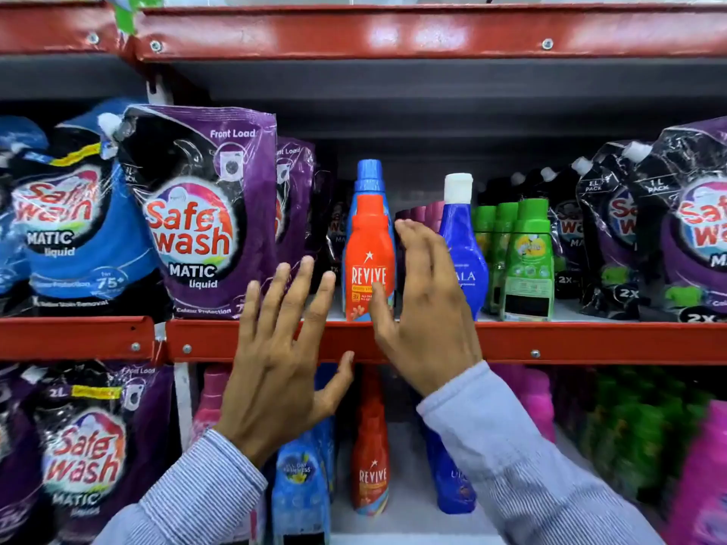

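An orange Revive bottle (369,245) with a blue cap stands upright at the front of the middle shelf (590,342). My left hand (281,356) is raised in front of the shelf edge just left of the bottle, fingers spread and straight, holding nothing. My right hand (427,308) is just right of the bottle, fingers straight, its thumb crossing the lower label; whether it touches the bottle is unclear. A blue bottle with a white cap (462,245) stands partly behind my right hand.
Purple Safewash pouches (200,214) and blue Safewash pouches (74,230) fill the shelf's left; green bottles (527,261) and more pouches (684,230) fill the right. Below stand another Revive bottle (369,462), blue bottles, pink bottles (539,399) and pouches. A red upper shelf rail (393,33) runs overhead.
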Action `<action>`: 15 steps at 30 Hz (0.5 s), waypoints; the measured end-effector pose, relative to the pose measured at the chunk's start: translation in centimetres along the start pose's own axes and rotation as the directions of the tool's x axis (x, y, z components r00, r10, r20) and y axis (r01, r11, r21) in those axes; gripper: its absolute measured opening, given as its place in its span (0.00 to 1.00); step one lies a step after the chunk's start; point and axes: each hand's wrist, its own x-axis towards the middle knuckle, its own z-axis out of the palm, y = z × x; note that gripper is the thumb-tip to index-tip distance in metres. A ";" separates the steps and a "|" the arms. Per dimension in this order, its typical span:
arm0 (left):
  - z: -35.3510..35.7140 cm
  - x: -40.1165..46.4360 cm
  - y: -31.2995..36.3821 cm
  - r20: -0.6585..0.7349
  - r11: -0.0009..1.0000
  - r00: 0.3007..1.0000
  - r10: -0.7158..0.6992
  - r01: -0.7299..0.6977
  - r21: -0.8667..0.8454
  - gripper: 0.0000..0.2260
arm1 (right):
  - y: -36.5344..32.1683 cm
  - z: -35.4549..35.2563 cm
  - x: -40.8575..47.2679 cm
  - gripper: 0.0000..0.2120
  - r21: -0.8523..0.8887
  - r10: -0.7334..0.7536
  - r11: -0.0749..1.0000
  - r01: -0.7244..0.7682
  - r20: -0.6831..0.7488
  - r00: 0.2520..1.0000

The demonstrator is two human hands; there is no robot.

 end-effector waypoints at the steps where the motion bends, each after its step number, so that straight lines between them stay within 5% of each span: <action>1: 0.2 -0.3 0.0 0.027 1.000 1.000 0.002 -0.002 0.001 0.38 | 0.2 0.6 0.5 0.31 0.023 0.065 0.998 -0.066 0.034 0.997; 6: 2.0 -1.8 -0.7 0.109 0.999 0.994 0.025 -0.029 0.034 0.37 | 0.2 2.1 2.2 0.35 -0.019 0.299 0.952 -0.305 0.255 0.920; 15: 2.7 -2.4 -1.4 0.068 0.997 0.996 0.052 -0.055 0.045 0.36 | 0.1 1.8 2.2 0.30 0.084 0.271 0.955 -0.284 0.140 0.952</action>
